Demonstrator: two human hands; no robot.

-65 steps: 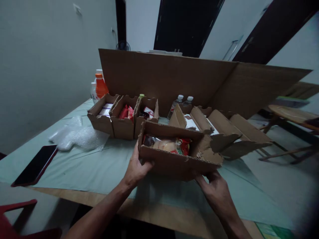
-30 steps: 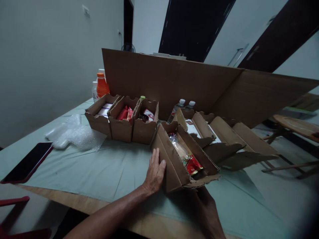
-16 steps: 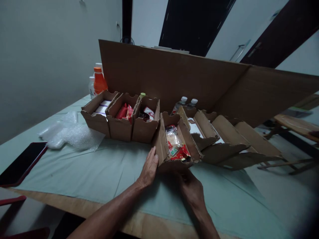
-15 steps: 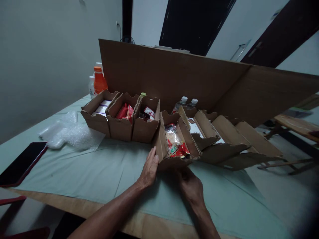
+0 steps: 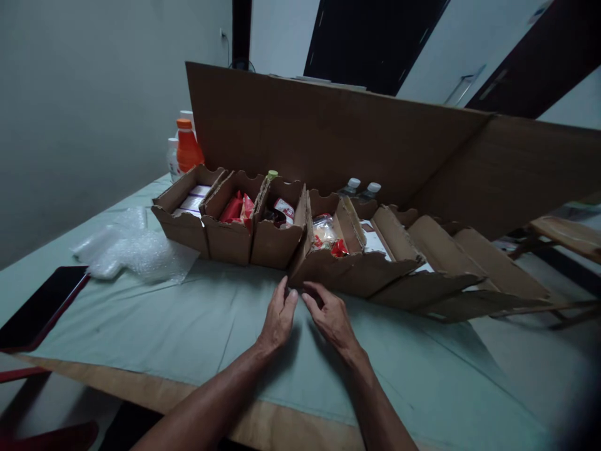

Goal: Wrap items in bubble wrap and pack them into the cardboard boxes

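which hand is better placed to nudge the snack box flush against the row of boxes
Probably the right hand: its fingertips sit at the snack box front wall, toward its outer side. The left hand is at the corner nearest the row of boxes.

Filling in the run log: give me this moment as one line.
left hand: open, fingertips at snack box front | right hand: open, at same box | box: on tablecloth, in row | holds snack packets
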